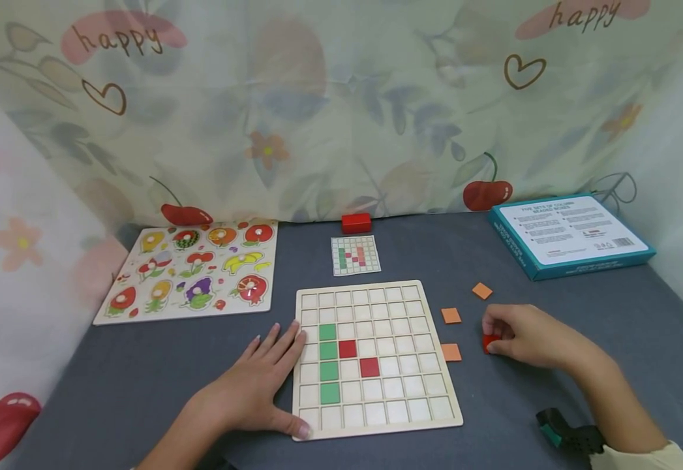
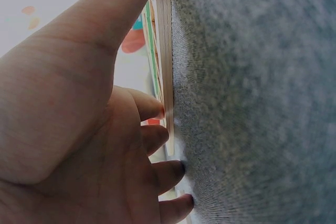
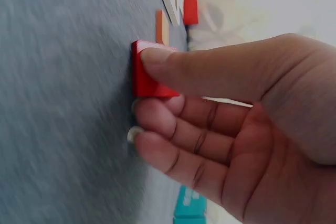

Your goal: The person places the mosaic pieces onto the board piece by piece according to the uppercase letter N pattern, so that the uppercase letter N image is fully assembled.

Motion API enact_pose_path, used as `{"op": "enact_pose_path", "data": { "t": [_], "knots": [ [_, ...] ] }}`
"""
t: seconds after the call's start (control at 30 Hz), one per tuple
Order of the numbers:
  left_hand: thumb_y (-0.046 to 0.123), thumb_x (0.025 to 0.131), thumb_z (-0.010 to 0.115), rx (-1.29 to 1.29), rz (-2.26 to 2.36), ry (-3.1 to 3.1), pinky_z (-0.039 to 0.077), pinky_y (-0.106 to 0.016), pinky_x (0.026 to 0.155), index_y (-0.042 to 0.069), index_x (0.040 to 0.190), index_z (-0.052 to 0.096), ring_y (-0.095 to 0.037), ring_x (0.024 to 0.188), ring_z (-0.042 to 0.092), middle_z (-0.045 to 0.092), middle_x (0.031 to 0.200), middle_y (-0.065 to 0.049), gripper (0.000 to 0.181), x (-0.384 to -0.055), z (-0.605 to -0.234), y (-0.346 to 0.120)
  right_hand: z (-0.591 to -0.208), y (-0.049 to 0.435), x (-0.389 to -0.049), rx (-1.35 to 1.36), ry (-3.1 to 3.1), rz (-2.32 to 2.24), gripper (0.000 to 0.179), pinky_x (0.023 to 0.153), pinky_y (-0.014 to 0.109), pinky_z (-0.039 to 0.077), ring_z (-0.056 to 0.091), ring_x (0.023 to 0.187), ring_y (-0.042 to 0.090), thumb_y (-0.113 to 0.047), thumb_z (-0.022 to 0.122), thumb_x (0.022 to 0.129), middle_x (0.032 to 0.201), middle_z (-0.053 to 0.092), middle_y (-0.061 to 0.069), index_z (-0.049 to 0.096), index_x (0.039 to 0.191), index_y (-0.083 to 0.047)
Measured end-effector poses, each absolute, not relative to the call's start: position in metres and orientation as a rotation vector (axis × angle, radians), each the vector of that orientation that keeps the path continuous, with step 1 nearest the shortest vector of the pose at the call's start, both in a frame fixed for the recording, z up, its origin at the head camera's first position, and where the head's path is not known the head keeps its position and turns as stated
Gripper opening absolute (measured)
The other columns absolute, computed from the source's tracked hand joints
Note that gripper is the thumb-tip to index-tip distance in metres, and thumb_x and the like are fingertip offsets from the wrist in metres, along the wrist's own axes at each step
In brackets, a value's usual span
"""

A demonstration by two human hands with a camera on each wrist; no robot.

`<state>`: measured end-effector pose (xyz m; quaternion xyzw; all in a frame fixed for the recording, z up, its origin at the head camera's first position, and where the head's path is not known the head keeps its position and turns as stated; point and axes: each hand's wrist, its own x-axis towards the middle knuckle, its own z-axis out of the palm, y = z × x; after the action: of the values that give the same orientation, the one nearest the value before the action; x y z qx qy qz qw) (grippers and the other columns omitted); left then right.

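Observation:
A wooden grid board [image 1: 400,405] lies in the middle of the table, with a column of green tiles [image 1: 329,371] and two red tiles [image 1: 370,367] in its squares. Along its left edge rests my left hand [image 1: 253,385], fingers spread and thumb at the near left corner; the left wrist view shows fingertips right at the board's side [image 2: 167,66]. To the right of the board, my right hand [image 1: 523,336] pinches a red square tile [image 3: 144,72] between thumb and fingers, low over the cloth. Orange tiles [image 1: 451,316] lie between that hand and the board.
Behind the board are a small pattern card [image 1: 355,255] and a red block [image 1: 356,223]. A fruit puzzle board [image 1: 191,274] lies at the back left, a teal box [image 1: 573,235] at the back right. A patterned curtain [image 1: 347,117] hangs behind the table.

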<state>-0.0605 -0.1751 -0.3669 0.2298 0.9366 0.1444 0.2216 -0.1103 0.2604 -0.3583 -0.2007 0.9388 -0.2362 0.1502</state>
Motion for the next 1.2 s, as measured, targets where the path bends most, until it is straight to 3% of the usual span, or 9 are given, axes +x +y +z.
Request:
{"op": "enact_pose_path", "data": {
  "t": [0.73, 1.2],
  "knots": [
    [0.084, 0.062, 0.07, 0.635, 0.396, 2.587, 0.006, -0.061, 0.117, 0.017, 0.162, 0.017, -0.034, 0.152, 0.002, 0.006, 0.168, -0.002, 0.132, -0.061, -0.369, -0.176, -0.348, 0.228, -0.102, -0.759, 2.625, -0.866, 0.015, 0.061, 0.026, 0.047, 0.053, 0.068, 0.009, -0.004, 0.072, 0.091, 0.076, 0.058, -0.009, 0.064, 0.092, -0.017],
    [0.085, 0.061, 0.07, 0.624, 0.39, 2.587, 0.007, -0.061, 0.117, 0.017, 0.162, 0.017, -0.035, 0.152, 0.002, 0.006, 0.168, -0.002, 0.132, -0.061, -0.37, -0.175, -0.356, 0.173, -0.085, -0.913, 2.46, -1.017, 0.019, 0.062, 0.025, 0.049, 0.055, 0.069, 0.007, -0.002, 0.071, 0.09, 0.075, 0.059, -0.011, 0.065, 0.09, -0.019]
  ]
}}
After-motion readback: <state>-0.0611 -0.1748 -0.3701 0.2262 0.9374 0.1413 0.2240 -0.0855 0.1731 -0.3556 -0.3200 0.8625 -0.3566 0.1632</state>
